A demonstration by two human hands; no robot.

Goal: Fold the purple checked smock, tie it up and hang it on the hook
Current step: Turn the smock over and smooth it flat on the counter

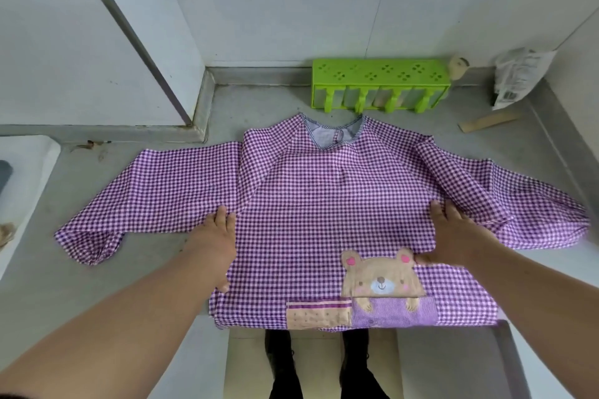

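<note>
Grey counter (168, 272) under purple checked smock (311, 204), both hands' straight fingers (223, 215) flat on it.

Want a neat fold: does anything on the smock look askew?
Yes. The smock lies flat, but the sleeve by the right hand is bunched and creased, while the other sleeve lies fairly smooth.

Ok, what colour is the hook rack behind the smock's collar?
Bright green hook rack, lying beyond the smock; clearest in the head view.
</note>
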